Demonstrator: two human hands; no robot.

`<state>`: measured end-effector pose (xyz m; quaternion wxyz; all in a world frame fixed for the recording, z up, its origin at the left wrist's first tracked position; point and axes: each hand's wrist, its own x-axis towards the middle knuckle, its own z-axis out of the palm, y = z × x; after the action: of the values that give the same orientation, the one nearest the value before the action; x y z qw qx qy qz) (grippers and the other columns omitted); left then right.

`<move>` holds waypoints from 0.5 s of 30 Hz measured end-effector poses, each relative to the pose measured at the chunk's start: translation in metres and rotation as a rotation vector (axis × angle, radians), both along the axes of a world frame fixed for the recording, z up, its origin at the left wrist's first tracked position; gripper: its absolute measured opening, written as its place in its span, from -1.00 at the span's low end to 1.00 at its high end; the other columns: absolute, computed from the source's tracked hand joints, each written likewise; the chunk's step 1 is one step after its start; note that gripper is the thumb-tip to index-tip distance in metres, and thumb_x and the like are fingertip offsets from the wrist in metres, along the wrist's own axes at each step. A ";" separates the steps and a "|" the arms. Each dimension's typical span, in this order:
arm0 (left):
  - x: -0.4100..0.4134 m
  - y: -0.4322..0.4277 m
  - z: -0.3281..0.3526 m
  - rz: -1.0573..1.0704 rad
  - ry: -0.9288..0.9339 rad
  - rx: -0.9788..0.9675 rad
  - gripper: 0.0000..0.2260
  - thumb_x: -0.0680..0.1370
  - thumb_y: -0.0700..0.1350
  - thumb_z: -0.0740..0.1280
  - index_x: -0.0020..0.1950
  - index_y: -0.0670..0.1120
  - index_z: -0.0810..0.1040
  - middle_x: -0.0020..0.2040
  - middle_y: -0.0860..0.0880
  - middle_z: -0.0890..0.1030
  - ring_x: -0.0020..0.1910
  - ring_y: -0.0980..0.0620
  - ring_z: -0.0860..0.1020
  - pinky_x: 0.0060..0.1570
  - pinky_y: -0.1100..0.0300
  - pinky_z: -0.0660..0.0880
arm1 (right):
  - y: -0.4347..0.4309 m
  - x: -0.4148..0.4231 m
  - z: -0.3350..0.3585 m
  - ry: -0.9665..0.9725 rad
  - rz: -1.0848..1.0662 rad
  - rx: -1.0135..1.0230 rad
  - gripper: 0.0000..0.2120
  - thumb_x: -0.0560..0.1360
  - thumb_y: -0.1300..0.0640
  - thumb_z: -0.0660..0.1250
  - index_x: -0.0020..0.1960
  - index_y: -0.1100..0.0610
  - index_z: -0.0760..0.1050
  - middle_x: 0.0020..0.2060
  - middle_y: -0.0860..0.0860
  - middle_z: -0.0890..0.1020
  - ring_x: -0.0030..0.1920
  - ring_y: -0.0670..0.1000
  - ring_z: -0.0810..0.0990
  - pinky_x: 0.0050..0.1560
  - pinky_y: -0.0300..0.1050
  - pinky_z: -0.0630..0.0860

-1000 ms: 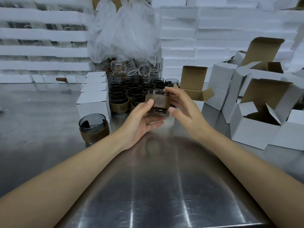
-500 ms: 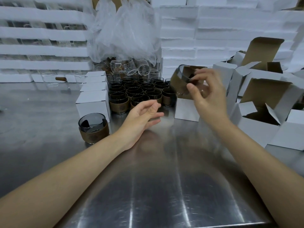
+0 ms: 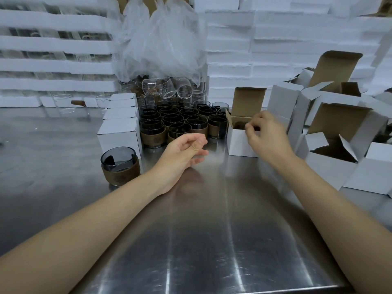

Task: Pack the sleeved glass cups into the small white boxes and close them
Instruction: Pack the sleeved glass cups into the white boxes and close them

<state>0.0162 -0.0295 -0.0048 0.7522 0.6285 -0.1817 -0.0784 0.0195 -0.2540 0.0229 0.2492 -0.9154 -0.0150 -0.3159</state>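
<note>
View down over two bare forearms reaching across a brushed steel table [image 3: 207, 240].

Toward the middle of the table, resting on its outer edge: left hand [image 3: 184, 153], palm turned inward, fingers loosely curled toward the thumb, gripping nothing.

Just right of it, standing upright: a small white box [image 3: 240, 143], brown cardboard inside, lid flap [image 3: 249, 101] raised straight up at the back, side flaps open. Down inside the box: a sleeved glass cup [image 3: 239, 124], only a dark patch of brown sleeve visible past the rim.

At the box's open mouth: right hand [image 3: 266, 137], fingers curled, tips bunched close to the thumb. Cannot tell whether touching cup, flap or neither.

Behind the left hand, toward the table's far edge: a tight cluster of sleeved cups [image 3: 180, 122], smoky dark glass, short and round, each wrapped in a brown band with a faint round emblem.

Nearer the left edge, alone: one more smoked cup [image 3: 120, 166] of the same kind.

Beside the cluster on the left: a row of closed white boxes [image 3: 119, 134].

Along the right edge: a jumble of empty open boxes [image 3: 339, 149], flaps up.

Behind the cluster: clear glass cups [image 3: 165, 88] under crumpled plastic bags [image 3: 161, 39]; white foam trays [image 3: 53, 45] stacked at the back.
</note>
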 end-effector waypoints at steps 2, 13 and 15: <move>-0.001 0.000 0.000 -0.006 -0.003 0.010 -0.64 0.40 0.06 0.38 0.13 -0.07 0.57 0.07 -0.01 0.62 -0.10 0.14 0.63 -0.08 0.30 0.55 | 0.001 0.001 -0.001 0.011 0.018 -0.006 -0.79 0.57 0.19 0.21 -0.13 0.25 0.56 -0.08 0.05 0.53 -0.06 0.08 0.51 -0.14 -0.16 0.31; 0.002 -0.001 -0.003 0.042 -0.021 0.044 -0.82 0.52 -0.17 0.39 0.11 -0.06 0.58 0.08 -0.04 0.61 -0.08 0.15 0.64 -0.08 0.31 0.53 | 0.004 -0.004 0.000 0.027 0.004 0.597 -0.32 0.55 0.22 0.26 0.56 0.06 0.02 0.45 -0.02 0.29 0.20 -0.34 0.42 0.07 -0.46 0.34; 0.002 -0.002 -0.004 0.074 -0.057 0.082 -0.78 0.54 -0.22 0.38 0.15 -0.02 0.56 0.14 0.00 0.59 -0.03 0.20 0.63 -0.06 0.32 0.53 | 0.010 -0.002 -0.005 0.025 0.067 0.582 -0.34 0.56 0.24 0.25 0.56 0.06 0.03 0.44 -0.07 0.31 -0.11 -0.49 0.45 -0.15 -0.61 0.32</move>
<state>0.0186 -0.0311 -0.0088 0.7227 0.6671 -0.1764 -0.0402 0.0171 -0.2442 0.0179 0.5119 -0.8082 0.0489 -0.2870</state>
